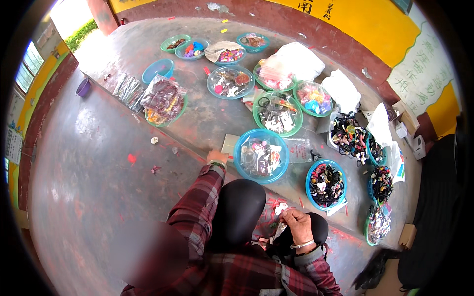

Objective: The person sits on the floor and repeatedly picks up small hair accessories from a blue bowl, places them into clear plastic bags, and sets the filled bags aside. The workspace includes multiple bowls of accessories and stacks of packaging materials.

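Observation:
My right hand [298,226] is closed in a pinch on a small white card [280,208], held above the gap between my knees. A bracelet circles that wrist. My left arm stretches forward, and my left hand [217,157] is low by the floor at the left side of a blue basin [260,175]. Beside that hand lies a tan piece of cardboard [229,144]; its fingers are too small and partly hidden to read. Small white and pink pieces in clear plastic fill the basin. Black hair ties with colourful bits fill another blue basin [310,190] to the right.
Green basins [299,129] and other round basins with small goods spread across the floor ahead. A white bag [301,61] stands behind them. Packaged goods [165,98] sit at the left, near a purple bucket [83,88]. Red scraps [132,158] dot the concrete. A dark draped shape rises at right.

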Available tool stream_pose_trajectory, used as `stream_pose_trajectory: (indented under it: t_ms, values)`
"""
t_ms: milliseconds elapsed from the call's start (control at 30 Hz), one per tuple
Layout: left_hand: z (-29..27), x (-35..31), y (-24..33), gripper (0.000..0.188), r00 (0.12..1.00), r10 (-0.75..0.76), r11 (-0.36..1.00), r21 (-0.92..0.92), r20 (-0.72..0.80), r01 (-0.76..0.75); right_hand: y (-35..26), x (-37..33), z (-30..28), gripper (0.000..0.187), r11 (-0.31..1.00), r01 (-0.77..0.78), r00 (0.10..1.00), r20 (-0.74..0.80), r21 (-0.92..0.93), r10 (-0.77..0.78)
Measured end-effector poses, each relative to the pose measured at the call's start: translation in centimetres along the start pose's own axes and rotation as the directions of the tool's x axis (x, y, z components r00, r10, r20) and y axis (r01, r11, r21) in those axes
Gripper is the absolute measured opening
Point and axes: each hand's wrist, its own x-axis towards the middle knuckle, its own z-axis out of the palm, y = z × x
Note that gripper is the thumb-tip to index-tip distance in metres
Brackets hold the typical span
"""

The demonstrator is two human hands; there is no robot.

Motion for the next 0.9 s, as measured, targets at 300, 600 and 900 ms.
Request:
stream_pose_trajectory:
  t_ms: [300, 600, 900]
  values:
    - [0.3, 0.5, 2.7, 0.040, 0.995, -0.096, 0.986, 0.134, -0.030, 0.099, 0.4, 0.6, -0.4, 0.019, 0.995, -0.077, 0.995, 0.057, -0.070, 0.081]
    - [1.6, 3.3, 0.6, 0.028, 0.988, 0.090, 0.973, -0.225, 0.127, -0.060, 0.1, 0.4, -0.1, 0.020, 0.998, -0.058, 0.997, 0.056, -0.032, 0.060]
    - [-9.8, -5.0, 1.8, 0.027, 0.869, 0.423, 0.205, -0.961, 0.256, 0.184, 0.4, 0.1, -0.2, 0.020, 1.000, 0.015, 1.000, 0.012, -0.009, -0.015]
